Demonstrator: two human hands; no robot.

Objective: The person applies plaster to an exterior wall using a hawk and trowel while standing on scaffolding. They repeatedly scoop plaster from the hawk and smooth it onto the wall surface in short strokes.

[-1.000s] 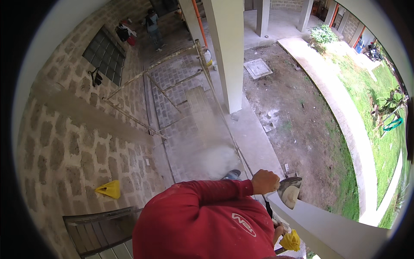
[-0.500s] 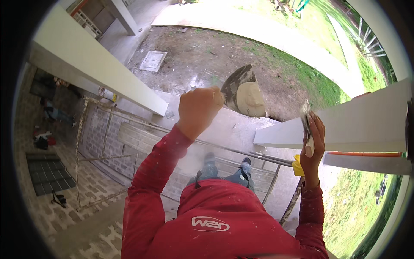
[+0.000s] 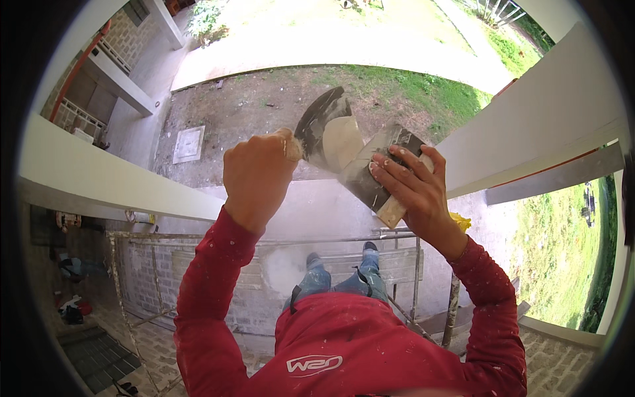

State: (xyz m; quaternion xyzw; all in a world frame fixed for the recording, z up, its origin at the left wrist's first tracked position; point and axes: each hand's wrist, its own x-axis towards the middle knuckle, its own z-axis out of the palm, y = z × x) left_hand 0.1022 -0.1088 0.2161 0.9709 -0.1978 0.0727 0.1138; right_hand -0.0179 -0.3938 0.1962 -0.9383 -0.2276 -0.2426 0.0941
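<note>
Left hand [image 3: 259,177] is closed in a firm fist around the handle of a wide scraper [image 3: 316,124], whose dark, fan-shaped blade points to the far right. On this blade sits a smooth lump of cream-coloured paste [image 3: 342,142]. Right hand [image 3: 418,190] is partly open: its fingers lie spread and flat over the dark face of a rectangular blade [image 3: 362,180], and it holds this tool by the side with the pale edge strip. White spots of paste are seen on these fingers. Both tools meet in the view, just between the two hands; whether they press on each other, I cannot tell surely. Near, below the hands, there is a scaffold rail [image 3: 317,241], and the person's shoes [image 3: 371,247] are over the planks [image 3: 400,262]. Near the right wrist a yellow object [image 3: 460,221] is partly hidden. Far to the left, a square slab [image 3: 188,145] lies on bare soil [image 3: 254,99].
</note>
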